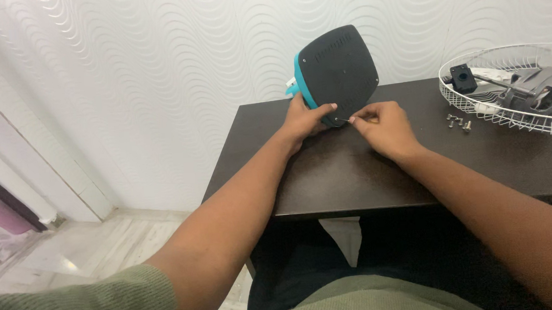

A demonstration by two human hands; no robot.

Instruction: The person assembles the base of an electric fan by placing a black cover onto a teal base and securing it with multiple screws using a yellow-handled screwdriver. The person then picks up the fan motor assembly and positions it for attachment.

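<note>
In the middle of the frame, the left hand holds the black and blue fan part up on its edge on the dark surface to keep it still, while the right hand pinches a tiny screw against it.

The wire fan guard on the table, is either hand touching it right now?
No, the wire fan guard lies apart at the table's right end, while the left hand and right hand are at the dark housing.
</note>
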